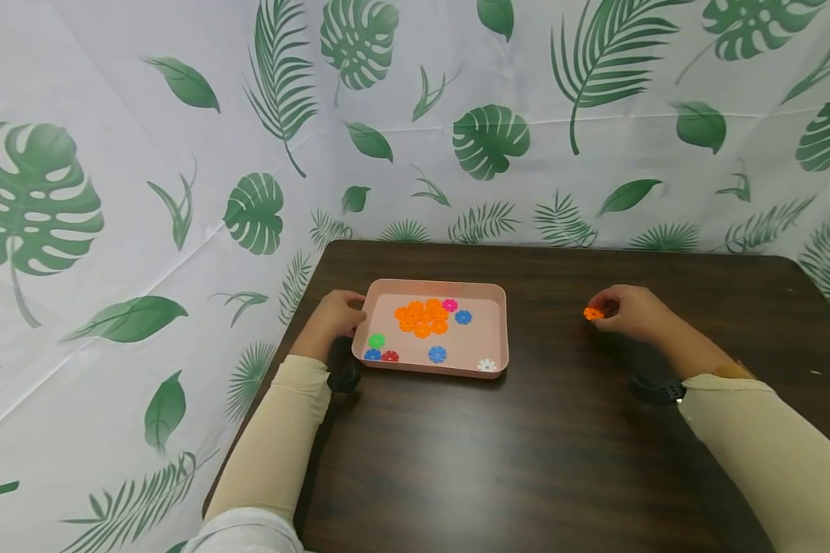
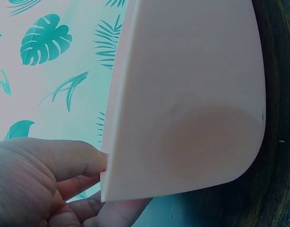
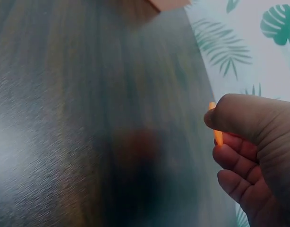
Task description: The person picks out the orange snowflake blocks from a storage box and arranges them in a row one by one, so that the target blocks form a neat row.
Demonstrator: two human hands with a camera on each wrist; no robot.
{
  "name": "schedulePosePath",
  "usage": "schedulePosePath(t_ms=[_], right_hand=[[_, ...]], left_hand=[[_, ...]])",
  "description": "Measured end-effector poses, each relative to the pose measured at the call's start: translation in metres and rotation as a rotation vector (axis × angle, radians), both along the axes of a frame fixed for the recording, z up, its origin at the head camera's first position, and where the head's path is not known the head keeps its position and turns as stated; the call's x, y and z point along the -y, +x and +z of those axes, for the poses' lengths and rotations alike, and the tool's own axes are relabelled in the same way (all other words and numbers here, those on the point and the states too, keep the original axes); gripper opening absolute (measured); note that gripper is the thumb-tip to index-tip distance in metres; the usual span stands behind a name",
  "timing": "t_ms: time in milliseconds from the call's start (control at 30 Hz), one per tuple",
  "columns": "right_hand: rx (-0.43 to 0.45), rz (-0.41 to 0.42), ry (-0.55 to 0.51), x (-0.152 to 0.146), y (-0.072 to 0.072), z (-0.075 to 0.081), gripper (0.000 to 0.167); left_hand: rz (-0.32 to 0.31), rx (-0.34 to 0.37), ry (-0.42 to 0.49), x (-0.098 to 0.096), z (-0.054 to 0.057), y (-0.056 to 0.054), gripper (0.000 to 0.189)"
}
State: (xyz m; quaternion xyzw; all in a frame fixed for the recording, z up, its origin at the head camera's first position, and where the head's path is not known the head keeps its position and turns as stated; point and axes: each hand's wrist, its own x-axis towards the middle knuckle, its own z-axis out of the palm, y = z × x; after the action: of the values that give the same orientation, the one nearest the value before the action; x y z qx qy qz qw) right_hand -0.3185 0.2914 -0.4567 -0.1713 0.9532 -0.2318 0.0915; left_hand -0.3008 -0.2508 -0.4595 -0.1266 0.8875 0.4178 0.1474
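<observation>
A shallow pink tray [image 1: 470, 338] sits on the dark table, left of centre. My left hand [image 1: 336, 316] grips its left side; in the left wrist view the thumb presses the tray wall [image 2: 183, 85] from one side and fingers reach behind it. Orange flower-shaped discs [image 1: 422, 315] lie heaped in the tray's middle. Around them are a pink disc [image 1: 449, 305], several blue ones [image 1: 437, 354], a green one [image 1: 376, 340], a red one [image 1: 390, 356] and a white one [image 1: 487, 365]. To the tray's right, my right hand [image 1: 625, 309] pinches one orange flower disc [image 3: 217, 125] between thumb and fingers, above the table.
The dark wooden table [image 1: 484, 461] extends in front and to the right of the tray. Behind and on the left hangs a white cloth [image 1: 415, 192] printed with green leaves. A dark band [image 1: 653, 390] sits on the right wrist, another [image 1: 344, 380] on the left.
</observation>
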Motion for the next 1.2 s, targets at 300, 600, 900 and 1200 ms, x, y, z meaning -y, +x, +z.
schedulePosePath(t_ms=[300,600,900,1200], right_hand=[[0.015,0.014,0.025,-0.014,0.009,-0.021,0.032],[-0.008,0.008,0.029,-0.014,0.012,-0.026,0.026],[0.000,-0.006,0.042,-0.013,0.015,-0.022,0.027],[0.000,-0.010,0.039,-0.021,0.017,-0.016,0.033]], left_hand=[[0.016,0.007,-0.009,0.000,-0.001,0.001,0.048],[0.015,0.012,-0.007,0.005,-0.004,0.005,0.049],[-0.006,-0.012,0.020,0.003,-0.004,0.006,0.049],[-0.040,-0.023,0.017,-0.001,-0.002,0.002,0.047]])
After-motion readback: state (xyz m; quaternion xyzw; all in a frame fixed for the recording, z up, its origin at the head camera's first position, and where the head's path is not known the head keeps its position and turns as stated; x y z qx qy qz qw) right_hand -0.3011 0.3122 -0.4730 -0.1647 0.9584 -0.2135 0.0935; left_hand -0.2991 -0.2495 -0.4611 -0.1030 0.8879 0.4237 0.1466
